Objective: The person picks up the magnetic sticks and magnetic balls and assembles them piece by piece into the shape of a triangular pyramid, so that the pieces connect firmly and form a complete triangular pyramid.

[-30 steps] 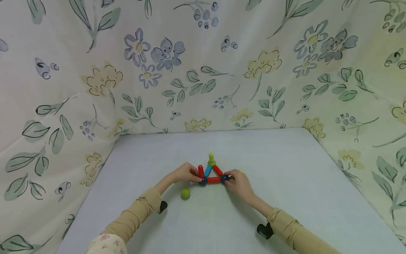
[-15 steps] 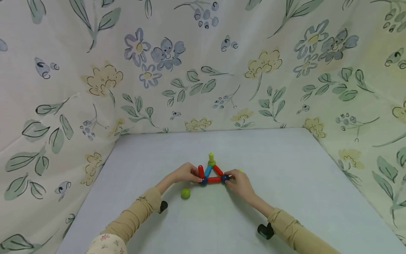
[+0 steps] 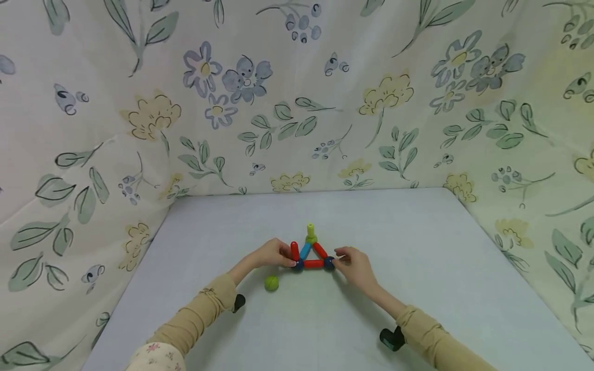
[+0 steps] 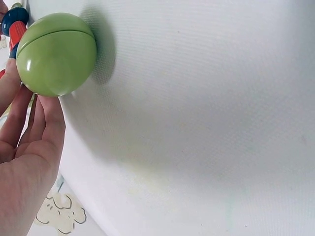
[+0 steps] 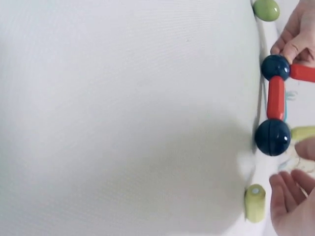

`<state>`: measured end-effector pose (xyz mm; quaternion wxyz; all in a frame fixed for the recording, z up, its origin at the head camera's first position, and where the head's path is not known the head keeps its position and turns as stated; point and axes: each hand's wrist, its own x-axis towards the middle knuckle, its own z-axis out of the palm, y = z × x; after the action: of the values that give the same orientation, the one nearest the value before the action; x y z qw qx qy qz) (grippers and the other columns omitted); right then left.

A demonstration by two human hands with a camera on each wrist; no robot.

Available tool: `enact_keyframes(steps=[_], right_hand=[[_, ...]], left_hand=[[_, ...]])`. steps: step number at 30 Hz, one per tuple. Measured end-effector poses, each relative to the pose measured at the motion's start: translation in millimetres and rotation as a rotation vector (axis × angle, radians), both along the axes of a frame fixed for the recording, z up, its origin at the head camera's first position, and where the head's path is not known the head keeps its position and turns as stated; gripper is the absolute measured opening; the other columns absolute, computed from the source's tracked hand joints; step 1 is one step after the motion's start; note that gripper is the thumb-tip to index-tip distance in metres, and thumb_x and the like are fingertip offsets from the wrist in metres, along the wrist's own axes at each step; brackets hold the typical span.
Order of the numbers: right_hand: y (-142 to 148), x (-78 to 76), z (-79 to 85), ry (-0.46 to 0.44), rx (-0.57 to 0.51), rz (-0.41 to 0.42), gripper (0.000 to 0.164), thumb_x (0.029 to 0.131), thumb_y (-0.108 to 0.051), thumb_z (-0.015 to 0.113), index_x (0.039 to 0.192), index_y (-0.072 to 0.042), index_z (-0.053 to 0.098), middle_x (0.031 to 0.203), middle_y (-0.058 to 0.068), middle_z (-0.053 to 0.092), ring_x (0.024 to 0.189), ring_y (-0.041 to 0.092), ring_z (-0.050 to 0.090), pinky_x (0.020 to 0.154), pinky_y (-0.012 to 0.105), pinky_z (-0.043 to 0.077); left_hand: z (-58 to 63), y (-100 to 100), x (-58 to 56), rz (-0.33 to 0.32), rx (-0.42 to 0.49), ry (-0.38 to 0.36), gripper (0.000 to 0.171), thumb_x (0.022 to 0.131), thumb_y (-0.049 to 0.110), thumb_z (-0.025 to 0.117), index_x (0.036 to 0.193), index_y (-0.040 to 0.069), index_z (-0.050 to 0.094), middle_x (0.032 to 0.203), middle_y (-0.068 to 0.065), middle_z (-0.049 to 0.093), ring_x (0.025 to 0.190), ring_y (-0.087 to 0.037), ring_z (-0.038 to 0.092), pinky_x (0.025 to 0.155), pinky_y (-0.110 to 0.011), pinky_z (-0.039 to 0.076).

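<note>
A triangle of rods and balls lies mid-table. Red rod (image 3: pixel 314 264), light blue rod (image 3: pixel 304 251) and slanted red rod (image 3: pixel 320 251) form its sides. My left hand (image 3: pixel 274 253) pinches the left dark blue ball (image 5: pixel 275 67), from which another red rod (image 3: pixel 294 250) stands up. Beside the right dark blue ball (image 5: pixel 272 137), my right hand (image 3: pixel 356 268) has its thumb and fingers spread, holding nothing. At the far corner, a yellow-green rod (image 3: pixel 310 229) rises upright from a green piece.
A loose green ball (image 3: pixel 271 283) lies on the white table (image 3: pixel 297 330) near my left wrist. By my right hand lies a short yellow-green rod (image 5: pixel 255 204), hidden in the head view. Floral cloth (image 3: pixel 297 118) hangs behind and at both sides.
My right hand has let go of the right dark blue ball, its fingers spreading and shifting slightly right. The left hand keeps its hold; the triangle has barely moved.
</note>
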<state>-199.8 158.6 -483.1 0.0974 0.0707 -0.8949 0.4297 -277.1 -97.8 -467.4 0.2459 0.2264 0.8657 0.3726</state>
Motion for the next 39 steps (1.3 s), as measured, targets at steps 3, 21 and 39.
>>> enact_keyframes(steps=[3,21,39], right_hand=[[6.2,-2.8,3.1,-0.017,-0.038,-0.110,0.026,0.085,-0.011,0.069,0.106,0.004,0.066,0.099,0.017,0.070,0.086,0.026,0.067,0.074,0.033,0.056],[23.4,-13.8,0.8,-0.199,-0.001,-0.320,0.043,0.084,-0.027,0.070,0.106,0.009,0.064,0.096,0.023,0.069,0.088,0.032,0.065,0.072,0.035,0.052],[22.8,-15.2,-4.5,-0.201,0.044,-0.259,0.033,0.077,-0.011,0.072,0.102,0.010,0.066,0.090,0.019,0.069,0.081,0.026,0.064,0.064,0.030,0.051]], left_hand=[[1.0,0.6,1.4,0.001,-0.007,0.009,0.015,0.083,0.016,0.072,0.092,0.003,0.071,0.074,0.001,0.065,0.064,-0.009,0.050,0.059,-0.020,0.042],[4.0,1.3,3.7,0.006,-0.018,0.007,0.016,0.083,0.017,0.073,0.090,0.002,0.070,0.073,0.001,0.065,0.064,-0.010,0.050,0.060,-0.021,0.042],[2.1,0.8,1.0,-0.005,-0.016,0.010,0.018,0.083,0.016,0.073,0.094,0.001,0.070,0.076,-0.002,0.067,0.065,-0.010,0.052,0.061,-0.020,0.044]])
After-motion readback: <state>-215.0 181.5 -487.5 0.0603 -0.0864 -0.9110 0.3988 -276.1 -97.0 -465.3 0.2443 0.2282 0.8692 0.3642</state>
